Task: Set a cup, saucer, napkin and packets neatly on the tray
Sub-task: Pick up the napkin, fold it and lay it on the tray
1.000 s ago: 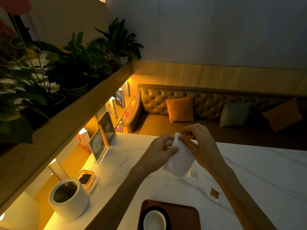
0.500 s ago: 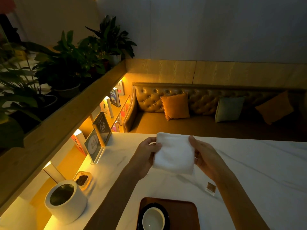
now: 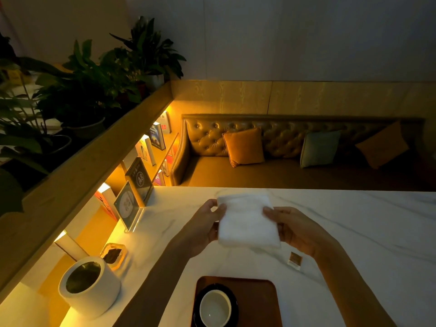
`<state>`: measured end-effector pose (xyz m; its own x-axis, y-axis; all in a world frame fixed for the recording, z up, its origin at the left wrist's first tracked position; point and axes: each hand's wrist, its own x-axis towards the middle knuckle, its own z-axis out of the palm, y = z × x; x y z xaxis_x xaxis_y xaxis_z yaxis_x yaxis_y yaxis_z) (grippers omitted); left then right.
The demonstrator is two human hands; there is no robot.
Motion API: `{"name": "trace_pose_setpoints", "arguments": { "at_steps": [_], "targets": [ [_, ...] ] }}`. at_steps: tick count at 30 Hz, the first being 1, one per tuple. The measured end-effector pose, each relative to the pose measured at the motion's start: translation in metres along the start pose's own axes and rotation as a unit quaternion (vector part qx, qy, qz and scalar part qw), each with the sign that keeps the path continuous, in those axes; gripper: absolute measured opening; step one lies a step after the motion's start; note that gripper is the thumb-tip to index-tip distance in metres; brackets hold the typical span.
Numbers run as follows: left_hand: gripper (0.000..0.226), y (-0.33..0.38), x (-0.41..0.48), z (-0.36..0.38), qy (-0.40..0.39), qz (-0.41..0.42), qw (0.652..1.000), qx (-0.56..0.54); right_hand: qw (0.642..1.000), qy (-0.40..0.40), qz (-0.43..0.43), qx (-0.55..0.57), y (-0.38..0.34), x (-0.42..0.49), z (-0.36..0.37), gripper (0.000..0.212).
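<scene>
Napkin (image 3: 247, 220) pinched betw. left hand (image 3: 204, 228) & right hand (image 3: 296, 231) fingers; cup (image 3: 215, 308) cut off.

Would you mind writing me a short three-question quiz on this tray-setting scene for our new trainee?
1. True or false: the napkin already lies on the tray.
2. Which item sits on the tray? A) the packet B) the cup on its saucer C) the napkin
3. Fill in: the packet lies on the ____, under the right forearm.

Key
1. False. The left hand and right hand hold the napkin up by its side edges, above the table.
2. B. The cup stands on the dark saucer at the tray's left side.
3. table. The packet is beyond the tray's far right corner.
</scene>
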<state>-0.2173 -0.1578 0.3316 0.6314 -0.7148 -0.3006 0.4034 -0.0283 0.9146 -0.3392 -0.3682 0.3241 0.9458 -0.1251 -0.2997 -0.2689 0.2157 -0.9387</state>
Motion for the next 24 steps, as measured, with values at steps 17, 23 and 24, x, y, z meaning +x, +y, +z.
{"name": "trace_pose_setpoints", "arguments": {
  "at_steps": [17,23,24],
  "targets": [
    [0.046,0.003,-0.005,-0.018,-0.067,-0.032,0.995,0.072,0.998,-0.035,0.052,0.006,0.004,-0.014,-0.015,0.051],
    [0.042,-0.002,-0.007,-0.018,-0.063,-0.009,0.996,0.055,0.998,-0.033,0.036,0.026,0.006,-0.016,-0.016,0.045],
    [0.044,-0.002,-0.007,-0.017,-0.062,0.004,0.997,0.048,0.999,-0.028,0.028,0.031,0.006,-0.016,-0.015,0.044]
  ]
}}
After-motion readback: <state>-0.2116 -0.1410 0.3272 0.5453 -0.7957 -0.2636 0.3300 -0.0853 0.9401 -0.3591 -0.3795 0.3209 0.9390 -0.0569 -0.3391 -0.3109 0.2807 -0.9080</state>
